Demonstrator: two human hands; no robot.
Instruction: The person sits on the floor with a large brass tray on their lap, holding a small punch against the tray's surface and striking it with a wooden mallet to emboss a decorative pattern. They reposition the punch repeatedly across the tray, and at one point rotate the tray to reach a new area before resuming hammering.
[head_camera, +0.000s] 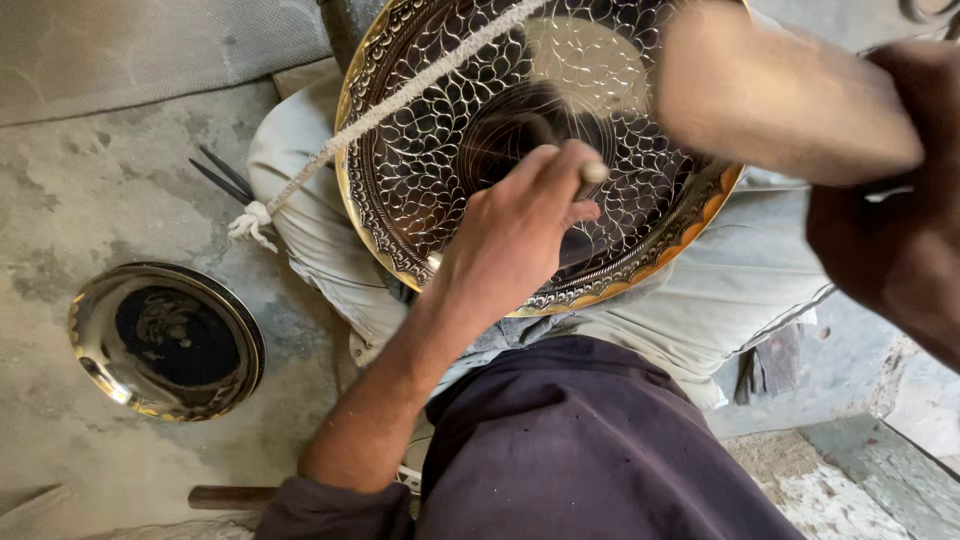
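Holding a small metal punch (590, 175) in my left hand (515, 235), fingers curled tight round it, tip down on the engraved brass tray (420, 150). Only the punch's round top end shows above my fist. Tray sits tilted across my lap, on the pale trouser legs (700, 300), its face covered in a leaf-scale pattern with a darker round centre and a scalloped border at the rim. My left hand rests near the lower middle of the tray, just below that dark centre.

Right hand (890, 220) is up at the right edge of view, closed round a wooden mallet (790, 95). Mallet head is blurred and sits above the tray's upper right part, clear of the punch.

White cord (400, 100) runs diagonally over the tray's upper left, ending in a knot (255, 220) beside my leg.

On the concrete floor (110, 190) to my left: a smaller plain brass plate (165, 340) with a dark middle, well apart from the tray. Two thin dark metal tools (222, 178) lie near the knot. A dark handle (230, 497) lies by my left elbow.
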